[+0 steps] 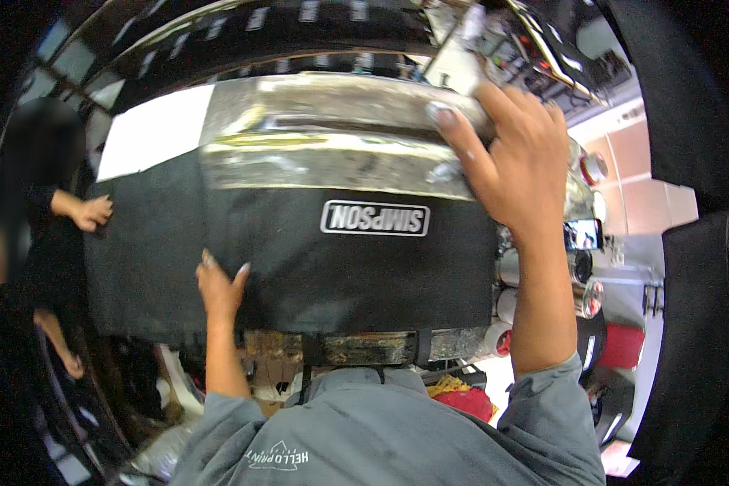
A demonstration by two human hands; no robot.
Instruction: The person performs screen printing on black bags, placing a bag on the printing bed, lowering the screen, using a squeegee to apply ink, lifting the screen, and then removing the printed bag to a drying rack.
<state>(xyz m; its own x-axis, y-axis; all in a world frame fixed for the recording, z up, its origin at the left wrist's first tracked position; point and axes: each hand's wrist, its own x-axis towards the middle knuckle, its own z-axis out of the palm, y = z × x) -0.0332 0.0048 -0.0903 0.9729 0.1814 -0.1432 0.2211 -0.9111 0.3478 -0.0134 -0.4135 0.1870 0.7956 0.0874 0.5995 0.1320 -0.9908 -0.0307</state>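
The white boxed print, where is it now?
In the head view, the white boxed print is near the middle, on the black fabric, just below the blurred frame, up and right of the left hand.

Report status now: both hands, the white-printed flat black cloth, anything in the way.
Right hand grips long, blurred grey-and-yellow frame at its right end. Left hand, open, on white-printed flat black cloth. Co-worker's hand at cloth's left edge.

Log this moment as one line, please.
Left hand: open, on black fabric | Right hand: gripping blurred frame at its right end | White print: on black fabric | Co-worker's hand: at black fabric's left edge
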